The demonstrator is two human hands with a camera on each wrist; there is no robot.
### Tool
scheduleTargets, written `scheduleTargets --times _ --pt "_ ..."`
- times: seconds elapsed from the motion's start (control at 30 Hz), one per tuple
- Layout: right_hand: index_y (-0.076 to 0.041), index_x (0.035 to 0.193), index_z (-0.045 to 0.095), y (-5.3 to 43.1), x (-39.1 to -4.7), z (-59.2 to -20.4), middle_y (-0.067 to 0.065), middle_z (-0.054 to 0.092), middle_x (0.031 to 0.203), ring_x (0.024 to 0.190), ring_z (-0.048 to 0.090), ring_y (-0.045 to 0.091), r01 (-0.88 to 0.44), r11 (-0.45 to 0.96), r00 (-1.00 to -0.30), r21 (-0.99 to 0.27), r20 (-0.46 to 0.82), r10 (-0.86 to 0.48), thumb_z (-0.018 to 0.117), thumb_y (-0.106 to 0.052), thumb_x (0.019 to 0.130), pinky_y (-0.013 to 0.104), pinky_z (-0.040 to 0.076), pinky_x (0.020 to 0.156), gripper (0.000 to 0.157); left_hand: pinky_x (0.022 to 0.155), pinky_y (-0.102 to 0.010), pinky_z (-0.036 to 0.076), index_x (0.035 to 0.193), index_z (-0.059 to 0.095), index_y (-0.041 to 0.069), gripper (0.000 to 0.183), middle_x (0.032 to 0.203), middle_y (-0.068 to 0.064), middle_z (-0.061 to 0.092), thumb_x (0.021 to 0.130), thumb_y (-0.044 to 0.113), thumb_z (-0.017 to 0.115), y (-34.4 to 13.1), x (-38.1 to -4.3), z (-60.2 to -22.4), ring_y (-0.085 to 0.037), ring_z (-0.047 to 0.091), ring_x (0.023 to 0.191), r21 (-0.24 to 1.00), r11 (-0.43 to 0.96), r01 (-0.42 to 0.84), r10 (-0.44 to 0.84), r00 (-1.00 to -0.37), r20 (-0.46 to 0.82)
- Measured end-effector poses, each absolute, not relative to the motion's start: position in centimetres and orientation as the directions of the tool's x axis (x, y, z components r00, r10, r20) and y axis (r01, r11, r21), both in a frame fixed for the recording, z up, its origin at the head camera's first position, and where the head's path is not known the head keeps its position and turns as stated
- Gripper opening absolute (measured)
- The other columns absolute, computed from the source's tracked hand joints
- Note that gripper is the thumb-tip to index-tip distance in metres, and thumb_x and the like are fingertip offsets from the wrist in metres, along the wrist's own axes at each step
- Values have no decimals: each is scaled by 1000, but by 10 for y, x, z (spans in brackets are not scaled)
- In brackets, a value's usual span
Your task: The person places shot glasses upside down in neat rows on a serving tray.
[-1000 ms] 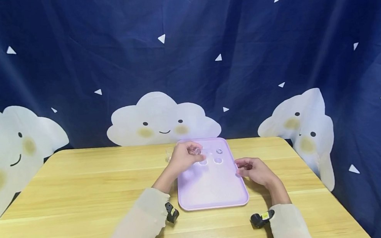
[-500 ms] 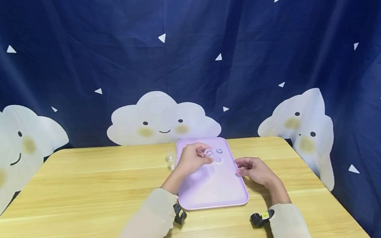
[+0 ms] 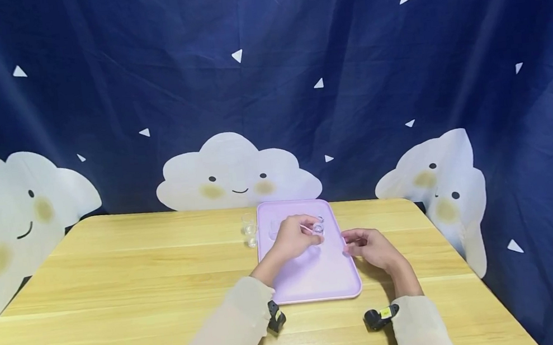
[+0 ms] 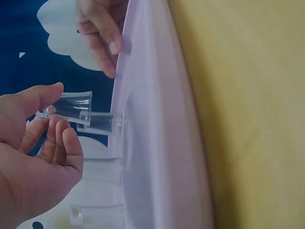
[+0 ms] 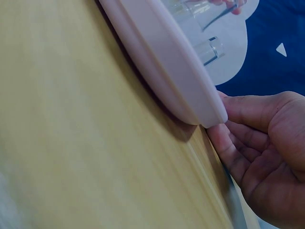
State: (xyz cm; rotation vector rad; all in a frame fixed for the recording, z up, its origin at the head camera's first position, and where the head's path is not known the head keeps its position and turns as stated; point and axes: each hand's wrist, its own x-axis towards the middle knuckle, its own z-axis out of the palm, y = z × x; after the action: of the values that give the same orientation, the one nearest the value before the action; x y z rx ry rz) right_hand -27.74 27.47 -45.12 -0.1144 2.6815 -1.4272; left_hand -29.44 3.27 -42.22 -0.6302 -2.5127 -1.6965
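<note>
My left hand (image 3: pixel 295 237) pinches a small clear shot glass (image 4: pixel 71 106) between thumb and fingers, over the far half of the lilac tray (image 3: pixel 314 286). The held glass lies with its flared end toward the tray in the left wrist view. Right by it stands another clear glass (image 4: pixel 100 123), with more glasses (image 4: pixel 97 217) in a row along the tray. The hand covers part of this row in the head view. My right hand (image 3: pixel 372 248) holds the tray's right edge, digits above and below the rim (image 5: pixel 209 107) in the right wrist view.
Just left of the tray, several clear glasses (image 3: pixel 252 242) stand in a line on the wooden table (image 3: pixel 166 274). Behind the table's far edge hangs a dark blue curtain (image 3: pixel 196 80) with cloud prints. A black wrist camera (image 3: pixel 275 317) sits on the left sleeve.
My left hand has moved right and slightly nearer across the tray, carrying the glass. The glasses left of the tray have come out from behind it. My right hand has stayed put.
</note>
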Motion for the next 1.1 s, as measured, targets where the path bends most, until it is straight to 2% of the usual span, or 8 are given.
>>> scheduleTargets --times 0.4,1.1 --pt "-1 129 68 273 -274 -449 11 73 109 94 63 22 -29 549 -991 -836 -46 -123 75 -6 91 30 49 79 39 66 -19 51 105 77 4 32 92 -3 69 75 -1 85 47 -293 -434 -7 58 72 888 360 286 280 -941 190" --pt "1 129 67 275 -276 -450 13 73 112 96 64 22 -37 537 -991 -843 -39 -128 74 -4 92 29 49 78 39 71 -21 52 100 76 7 32 93 -1 71 71 -4 86 59 -290 -438 -7 62 73 868 440 231 249 -960 129"
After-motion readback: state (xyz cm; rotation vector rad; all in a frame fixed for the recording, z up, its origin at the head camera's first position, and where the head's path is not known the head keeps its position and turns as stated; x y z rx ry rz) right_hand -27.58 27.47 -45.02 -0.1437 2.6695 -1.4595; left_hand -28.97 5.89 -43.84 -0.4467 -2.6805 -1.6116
